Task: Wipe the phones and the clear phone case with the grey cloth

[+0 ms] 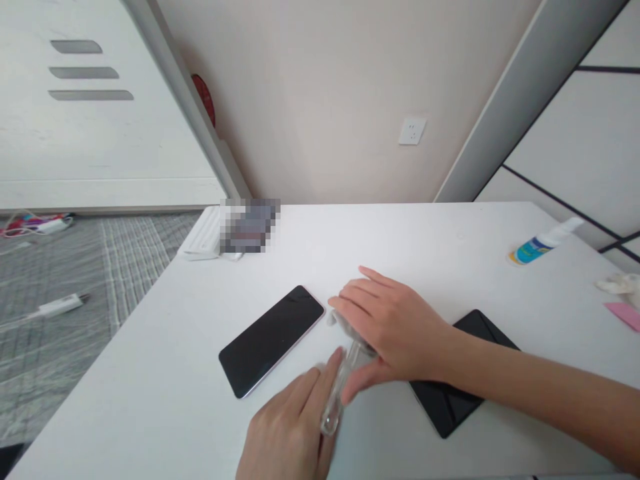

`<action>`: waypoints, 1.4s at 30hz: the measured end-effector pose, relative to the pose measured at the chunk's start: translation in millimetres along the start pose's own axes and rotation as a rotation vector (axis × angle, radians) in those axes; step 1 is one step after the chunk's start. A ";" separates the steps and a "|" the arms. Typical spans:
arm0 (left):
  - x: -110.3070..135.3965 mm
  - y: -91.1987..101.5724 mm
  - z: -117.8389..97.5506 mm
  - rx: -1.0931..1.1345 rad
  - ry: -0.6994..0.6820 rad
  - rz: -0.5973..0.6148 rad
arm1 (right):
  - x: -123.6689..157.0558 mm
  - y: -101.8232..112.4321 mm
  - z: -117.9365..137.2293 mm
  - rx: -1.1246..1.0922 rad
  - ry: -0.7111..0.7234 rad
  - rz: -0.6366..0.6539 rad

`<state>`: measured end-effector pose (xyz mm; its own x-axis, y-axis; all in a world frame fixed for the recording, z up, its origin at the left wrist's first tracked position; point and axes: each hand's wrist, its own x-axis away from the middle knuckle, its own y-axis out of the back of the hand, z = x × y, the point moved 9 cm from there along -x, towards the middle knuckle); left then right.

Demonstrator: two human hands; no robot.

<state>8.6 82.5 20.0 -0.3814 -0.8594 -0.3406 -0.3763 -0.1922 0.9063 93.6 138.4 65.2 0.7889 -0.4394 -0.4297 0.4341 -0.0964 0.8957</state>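
A clear phone case [340,390] is tilted on edge above the white table, between my two hands. My left hand [287,427] is closed on its near end, with the index finger stretched along its side. Over the far part lies my right hand [393,327], palm down, with its thumb by the near edge and fingers reaching across. A pale greyish bit [343,323] peeks out under those fingers; whether it is cloth or part of the case I cannot tell. To the left a black-screened phone [271,341] lies flat.
Beneath my right forearm lies a flat black device [445,407], partly covered. A spray bottle [543,243] lies at the right back, near a pink piece [623,315] and a crumpled white thing [620,285]. White packets [203,233] and a blurred item [253,227] occupy the left back corner.
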 end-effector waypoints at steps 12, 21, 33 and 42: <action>-3.2 4.0 0.5 0.031 0.032 -0.023 | -3.8 -7.2 -3.5 -0.027 0.072 -0.022; -4.6 70.6 2.3 0.177 0.190 -0.408 | -1.4 64.0 45.6 -0.220 0.216 -0.379; -13.7 68.2 -9.2 0.313 0.114 -0.498 | 4.1 70.6 10.1 -0.719 -0.268 -0.503; -4.0 30.3 -2.7 0.339 0.174 -0.408 | -10.9 66.0 50.5 -0.081 0.290 -0.279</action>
<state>1.0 78.8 49.5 -0.0139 -0.8182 -0.5747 -0.7255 -0.3873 0.5690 91.6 91.7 134.7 0.7207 -0.1347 -0.6800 0.6727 -0.1009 0.7330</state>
